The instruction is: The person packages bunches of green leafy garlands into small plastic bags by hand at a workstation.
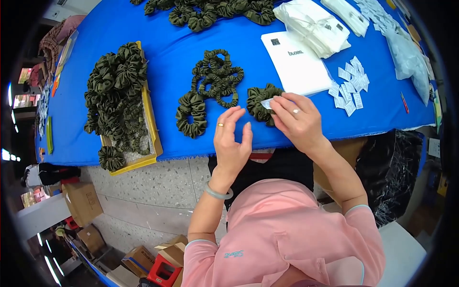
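A dark green scrunchie point(258, 113) lies on the blue cloth in front of me. Over it, my right hand point(299, 117) pinches a small white label point(267, 104) between thumb and fingers. To the left, my left hand point(233, 141) is raised above the table edge, thumb and fingers apart with nothing between them. Just beyond it sits another green scrunchie point(191, 115), and a cluster of thinner green scrunchies point(217, 76) rests behind that.
A yellow tray point(152, 123) heaped with green scrunchies point(114, 91) stands at left. White bags point(296, 67) lie at back right, beside scattered labels point(350, 86). A red pen point(405, 103) lies farther right. More scrunchies point(203, 19) line the far side.
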Tool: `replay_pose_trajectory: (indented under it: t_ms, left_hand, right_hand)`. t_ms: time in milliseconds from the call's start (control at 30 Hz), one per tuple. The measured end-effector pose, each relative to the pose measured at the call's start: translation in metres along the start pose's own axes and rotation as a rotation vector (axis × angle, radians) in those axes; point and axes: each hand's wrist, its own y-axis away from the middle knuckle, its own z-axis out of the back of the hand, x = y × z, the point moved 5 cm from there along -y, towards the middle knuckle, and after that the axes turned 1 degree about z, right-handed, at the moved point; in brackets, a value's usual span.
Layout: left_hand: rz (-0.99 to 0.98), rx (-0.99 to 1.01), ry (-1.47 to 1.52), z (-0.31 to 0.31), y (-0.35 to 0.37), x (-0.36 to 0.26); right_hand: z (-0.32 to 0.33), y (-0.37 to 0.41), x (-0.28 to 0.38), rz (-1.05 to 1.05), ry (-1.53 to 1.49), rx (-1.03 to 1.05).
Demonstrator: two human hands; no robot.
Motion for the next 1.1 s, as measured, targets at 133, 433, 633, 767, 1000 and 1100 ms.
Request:
replay_pose_trajectory:
  t_ms: [133,433,633,767,1000,1100]
  left_hand:
    - [-0.062,-0.041,0.002,0.009,-0.025,-0.002]
    - [-0.263,0.203,-0.081,-0.066,-0.133,-0.019]
    - [-0.453,0.536,-0.291,-0.141,-0.127,-0.031]
    - [-0.522,0.579,-0.475,-0.159,-0.118,-0.038]
    - [-0.029,0.529,-0.199,-0.151,-0.138,-0.027]
    - [0.04,0.542,-0.11,-0.147,-0.143,-0.027]
  right_hand:
    - [-0.016,0.006,0.003,-0.004,0.034,0.21]
    - [0.009,0.032,-0.024,0.01,-0.111,0.267]
    - [0.069,0.087,-0.066,-0.242,0.005,0.247]
    - [0.077,0.109,-0.08,-0.372,-0.016,0.211]
    - [0.084,0.086,-0.099,-0.378,-0.124,-0.097]
    - [0.066,0.061,-0.099,-0.33,-0.146,-0.166]
